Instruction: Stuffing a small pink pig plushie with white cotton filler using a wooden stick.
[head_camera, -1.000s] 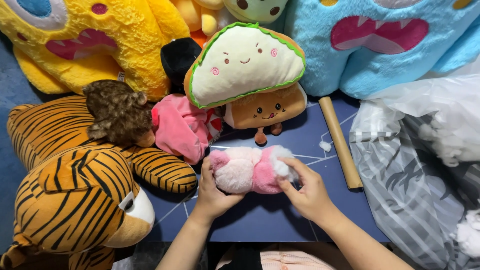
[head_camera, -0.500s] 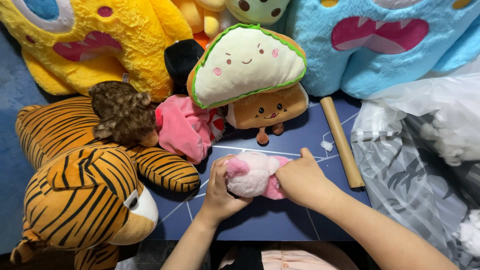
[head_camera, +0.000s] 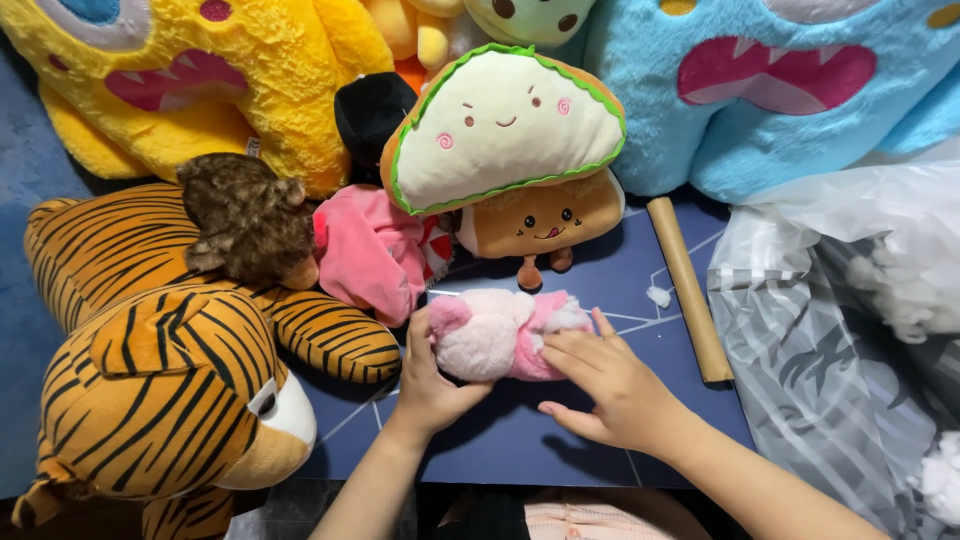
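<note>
The left hand (head_camera: 432, 375) grips the left end of the pink toy (head_camera: 497, 333) with its fingers curled around it, so the soft toy stays put on the blue mat (head_camera: 520, 440) near the person. The right hand (head_camera: 610, 385) lies flat with loose fingers pressing on the toy's right end, holding nothing. The big tiger (head_camera: 150, 390) on the left and the sandwich plush (head_camera: 505, 130) at the far side sit around the mat, leaving room for the hands.
</note>
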